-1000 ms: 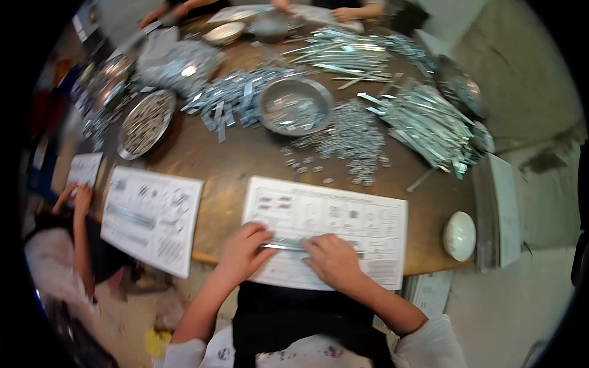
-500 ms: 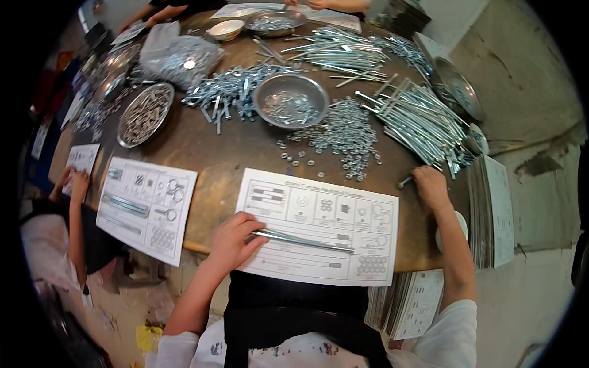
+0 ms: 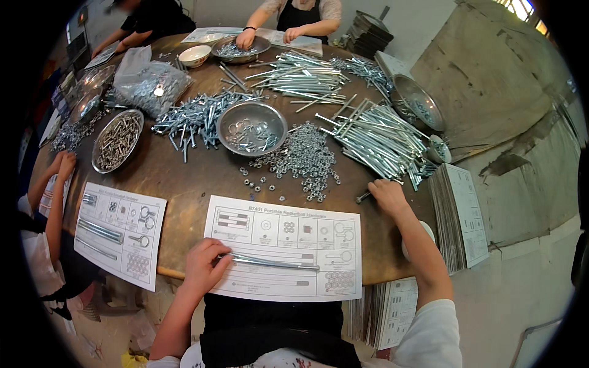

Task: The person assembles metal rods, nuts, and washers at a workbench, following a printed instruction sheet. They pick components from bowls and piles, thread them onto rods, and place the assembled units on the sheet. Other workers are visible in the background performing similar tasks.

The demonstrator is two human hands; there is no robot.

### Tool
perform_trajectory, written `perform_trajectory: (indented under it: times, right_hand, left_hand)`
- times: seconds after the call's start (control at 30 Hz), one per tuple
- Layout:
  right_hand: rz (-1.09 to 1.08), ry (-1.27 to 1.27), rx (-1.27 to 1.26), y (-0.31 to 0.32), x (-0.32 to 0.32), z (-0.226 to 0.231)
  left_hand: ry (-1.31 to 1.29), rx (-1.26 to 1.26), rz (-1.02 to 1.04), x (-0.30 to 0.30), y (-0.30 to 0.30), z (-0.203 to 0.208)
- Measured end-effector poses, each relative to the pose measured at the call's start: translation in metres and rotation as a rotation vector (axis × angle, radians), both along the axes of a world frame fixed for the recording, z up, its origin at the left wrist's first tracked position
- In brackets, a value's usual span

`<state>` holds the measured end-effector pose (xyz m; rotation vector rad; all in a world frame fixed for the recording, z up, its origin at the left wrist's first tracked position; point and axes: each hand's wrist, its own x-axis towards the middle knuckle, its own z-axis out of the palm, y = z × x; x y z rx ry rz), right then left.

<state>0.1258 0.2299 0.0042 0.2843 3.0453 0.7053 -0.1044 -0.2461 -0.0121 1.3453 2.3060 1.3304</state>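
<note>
At left, one printed sheet (image 3: 119, 236) is jutting past the near edge of the table (image 3: 184, 190), one steel bowl (image 3: 96, 154) of short bolts (image 3: 118, 141) standing beyond it. A brown strip of tabletop is parting it from a second printed sheet (image 3: 257, 288), also overhanging. The left hand (image 3: 205, 265) is pinching the left end of at least one long steel rod (image 3: 276, 264) lying across that sheet. More tabletop is separating the second sheet from the right hand (image 3: 388, 195), which is resting, fingers curled, over one headed bolt (image 3: 362, 198) by the long-bolt pile (image 3: 380, 138); whether it is gripping, I cannot tell. One stack of sheets (image 3: 463, 214) is standing rightmost.
</note>
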Motion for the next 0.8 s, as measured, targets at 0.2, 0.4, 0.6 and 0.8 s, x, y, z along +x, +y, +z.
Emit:
perform_trajectory:
  times: [0.2, 0.4, 0.6, 0.8]
  right_hand:
    - [-0.056, 0.357, -0.193, -0.028, 0.019, 0.033]
    - [0.185, 0.69, -0.627, -0.188, -0.065, 0.107]
    - [0.166, 0.221, -0.764, -0.298, -0.108, 0.04]
    - [0.086, 0.308, -0.736, -0.309, -0.099, 0.004]
  left_hand:
    - [0.079, 0.028, -0.012, -0.002, -0.002, -0.005]
    - [-0.085, -0.012, 0.065, -0.001, -0.019, -0.002]
    - [-0.273, 0.13, 0.157, -0.006, -0.021, -0.019]
    - [-0.158, -0.217, -0.076, -0.01, -0.023, 0.029]
